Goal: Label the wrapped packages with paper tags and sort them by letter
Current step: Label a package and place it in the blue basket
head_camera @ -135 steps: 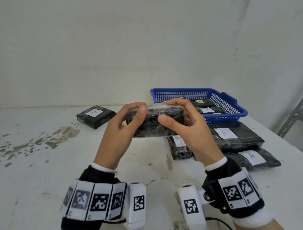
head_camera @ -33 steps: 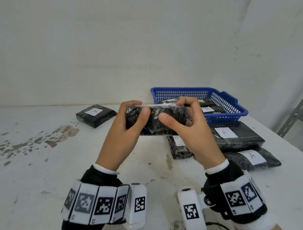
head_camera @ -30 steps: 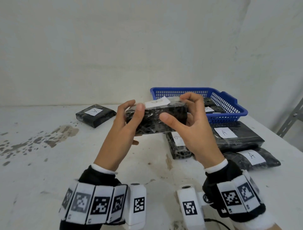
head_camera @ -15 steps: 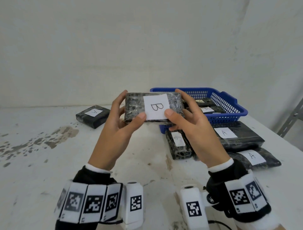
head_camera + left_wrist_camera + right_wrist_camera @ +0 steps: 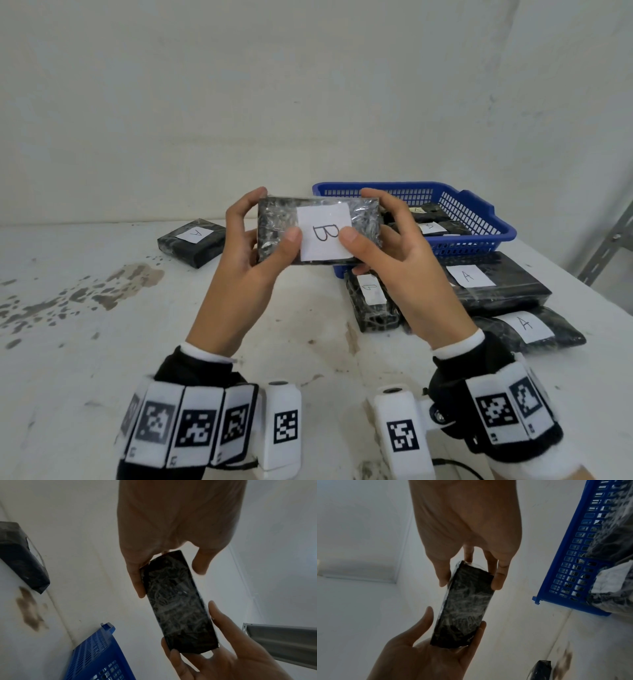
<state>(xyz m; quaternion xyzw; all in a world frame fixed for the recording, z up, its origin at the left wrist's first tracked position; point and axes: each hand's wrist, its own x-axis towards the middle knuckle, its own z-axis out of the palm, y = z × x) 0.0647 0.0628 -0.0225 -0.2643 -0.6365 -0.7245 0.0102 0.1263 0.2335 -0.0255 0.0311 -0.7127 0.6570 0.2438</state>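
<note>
Both hands hold one black film-wrapped package in the air above the table, its face turned to me. A white paper tag marked B lies on that face. My left hand grips the package's left end, thumb on the front beside the tag. My right hand grips the right end, thumb pressing the tag's right edge. The wrist views show the package's untagged back, with my left hand and my right hand at its ends.
A blue basket at the back right holds several tagged packages. In front of it lie a small tagged package and two packages tagged A. Another package tagged A sits at the back left. The table is stained.
The hands have turned the package over from its bare side so that the B tag faces me, and raised it slightly. Both thumbs now lie on the tagged face.
</note>
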